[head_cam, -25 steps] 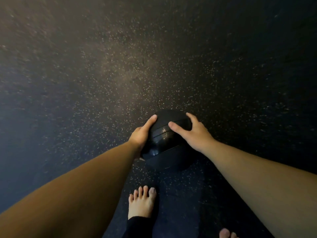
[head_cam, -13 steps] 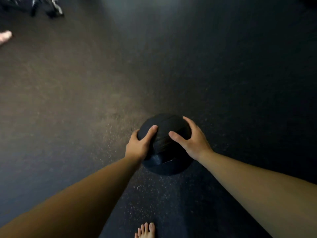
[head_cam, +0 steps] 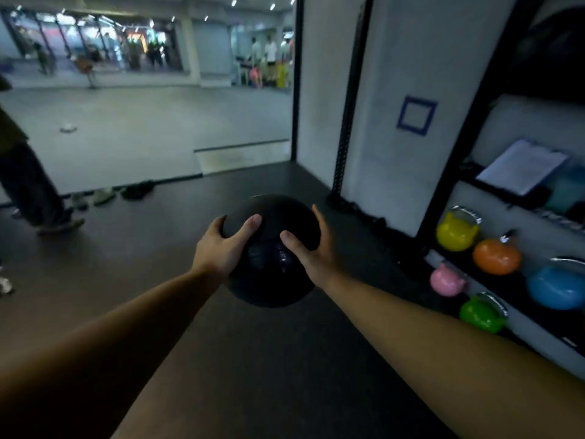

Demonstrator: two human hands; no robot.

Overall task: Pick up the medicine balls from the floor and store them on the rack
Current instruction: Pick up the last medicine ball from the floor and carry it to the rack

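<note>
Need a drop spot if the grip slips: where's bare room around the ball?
Bare dark floor under the medicine ball, held by left hand and right hand. Crowded right: yellow, orange, pink, green, blue kettlebells; shoes far left.

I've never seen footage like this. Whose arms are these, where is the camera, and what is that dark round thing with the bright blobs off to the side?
No machine here: a person wears a wide-angle camera on the head, so you see their own two bare arms reaching forward. The left hand and right hand grip a black medicine ball from either side, held up off the dark gym floor. At the right stands a storage rack holding kettlebells: yellow, orange, pink, blue and green. A clipboard lies on a higher shelf. At the far left another person's legs show, with shoes on the floor nearby.
</note>
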